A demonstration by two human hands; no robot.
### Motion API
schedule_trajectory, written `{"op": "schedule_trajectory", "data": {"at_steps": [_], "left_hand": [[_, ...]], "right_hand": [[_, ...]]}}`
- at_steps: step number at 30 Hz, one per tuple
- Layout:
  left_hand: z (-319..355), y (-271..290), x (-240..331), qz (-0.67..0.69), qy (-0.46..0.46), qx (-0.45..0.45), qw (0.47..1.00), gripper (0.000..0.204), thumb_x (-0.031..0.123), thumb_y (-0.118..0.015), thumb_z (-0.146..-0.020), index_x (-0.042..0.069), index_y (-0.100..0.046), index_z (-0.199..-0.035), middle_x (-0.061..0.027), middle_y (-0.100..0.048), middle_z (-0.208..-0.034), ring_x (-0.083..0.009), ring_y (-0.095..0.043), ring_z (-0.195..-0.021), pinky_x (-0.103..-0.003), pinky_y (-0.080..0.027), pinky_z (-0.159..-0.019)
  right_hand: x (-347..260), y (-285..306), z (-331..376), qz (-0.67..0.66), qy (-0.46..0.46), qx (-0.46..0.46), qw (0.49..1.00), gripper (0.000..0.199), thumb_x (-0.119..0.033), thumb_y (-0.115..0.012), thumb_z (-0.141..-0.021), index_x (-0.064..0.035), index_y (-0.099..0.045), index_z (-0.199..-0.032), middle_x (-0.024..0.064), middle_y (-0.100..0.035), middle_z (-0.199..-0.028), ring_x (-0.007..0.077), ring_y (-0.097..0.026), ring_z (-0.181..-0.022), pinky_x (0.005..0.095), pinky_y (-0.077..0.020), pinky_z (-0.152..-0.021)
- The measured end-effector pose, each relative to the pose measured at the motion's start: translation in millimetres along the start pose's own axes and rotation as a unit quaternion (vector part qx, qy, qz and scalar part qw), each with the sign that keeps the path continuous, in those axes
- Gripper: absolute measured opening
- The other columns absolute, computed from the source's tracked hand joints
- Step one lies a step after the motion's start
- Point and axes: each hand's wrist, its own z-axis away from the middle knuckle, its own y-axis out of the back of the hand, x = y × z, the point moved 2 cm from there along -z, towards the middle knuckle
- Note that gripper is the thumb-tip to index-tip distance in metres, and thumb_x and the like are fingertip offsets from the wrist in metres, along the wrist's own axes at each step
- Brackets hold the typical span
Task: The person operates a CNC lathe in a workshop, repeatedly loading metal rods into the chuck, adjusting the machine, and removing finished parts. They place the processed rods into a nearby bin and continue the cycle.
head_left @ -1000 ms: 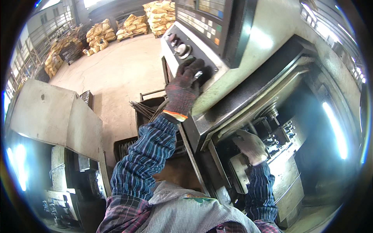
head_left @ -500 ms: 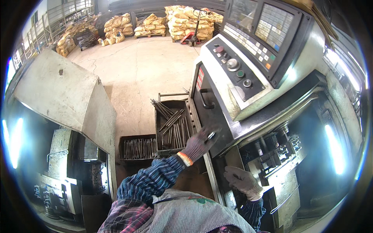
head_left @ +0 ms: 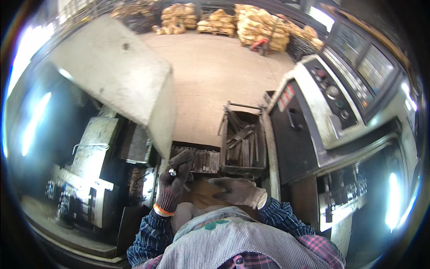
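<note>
My left hand [head_left: 174, 181], in a dark knitted glove with an orange-edged cuff, is closed around a short metal rod [head_left: 172, 172]. Only the rod's bright end shows beside the fingers; the glove hides most of it. To the right, my right hand [head_left: 240, 192] is gloved too, its fingers stretched leftward and apart, with nothing visible in it. Both hands are in front of my apron [head_left: 233, 235]. Just beyond them stand a low bin [head_left: 197, 145] of upright metal bars and a taller dark crate [head_left: 244, 171] with loose metal bars lying in it.
An open machine with a pale hood [head_left: 121, 67] stands at my left. Another machine with a control panel [head_left: 333, 92] and a dark door [head_left: 293, 134] is at my right. Across the concrete floor [head_left: 210, 71] are stacked yellow sacks [head_left: 257, 29] and a red pallet jack [head_left: 260, 44].
The view has turned left. My left hand has moved away from the right machine's door with the rod, toward the left machine. My right hand has left the right machine's opening.
</note>
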Motion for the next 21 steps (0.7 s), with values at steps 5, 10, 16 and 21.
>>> {"op": "schedule_trajectory", "data": {"at_steps": [5, 10, 16, 21], "left_hand": [[41.9, 69.0, 38.2, 0.146, -0.046, 0.107, 0.982, 0.037, 0.015, -0.058, -0.104, -0.005, -0.058, -0.135, -0.0141, -0.070, -0.117, -0.0221, -0.071, -0.088, -0.035, -0.059, -0.074], [73.1, 112.4, 54.6, 0.187, -0.067, 0.223, 0.954, 0.037, 0.030, -0.057, -0.106, 0.005, -0.058, -0.134, -0.0171, -0.065, -0.131, -0.0281, -0.071, -0.097, -0.042, -0.060, -0.084], [76.4, 164.5, 76.9, 0.110, -0.010, 0.252, 0.962, 0.042, 0.027, -0.058, -0.106, 0.001, -0.055, -0.139, -0.0158, -0.062, -0.137, -0.0251, -0.067, -0.113, -0.040, -0.055, -0.098], [55.3, 207.7, 76.2, 0.025, 0.035, 0.307, 0.951, 0.044, 0.024, -0.060, -0.105, 0.000, -0.054, -0.142, -0.0121, -0.062, -0.138, -0.0196, -0.064, -0.117, -0.036, -0.050, -0.105]], "right_hand": [[-46.7, -46.5, -81.3, -0.013, 0.214, -0.084, 0.973, 0.066, -0.046, -0.064, -0.098, -0.0128, -0.045, -0.152, 0.0200, -0.057, -0.138, 0.0375, -0.058, -0.126, 0.0428, -0.0464, -0.106], [-99.6, -84.3, -137.2, -0.088, 0.268, -0.250, 0.926, 0.045, -0.024, -0.065, -0.100, -0.0117, -0.058, -0.142, 0.0122, -0.066, -0.126, 0.0225, -0.065, -0.114, 0.0338, -0.0518, -0.097], [-126.2, -114.3, -206.4, -0.122, 0.265, -0.374, 0.881, 0.047, -0.022, -0.068, -0.099, -0.0088, -0.058, -0.142, 0.0112, -0.068, -0.130, 0.0205, -0.064, -0.119, 0.0340, -0.0503, -0.103], [-152.0, -110.3, -271.1, -0.142, 0.219, -0.439, 0.860, 0.051, -0.029, -0.068, -0.100, -0.0044, -0.057, -0.143, 0.0138, -0.066, -0.130, 0.0212, -0.061, -0.119, 0.0348, -0.0482, -0.103]]}}
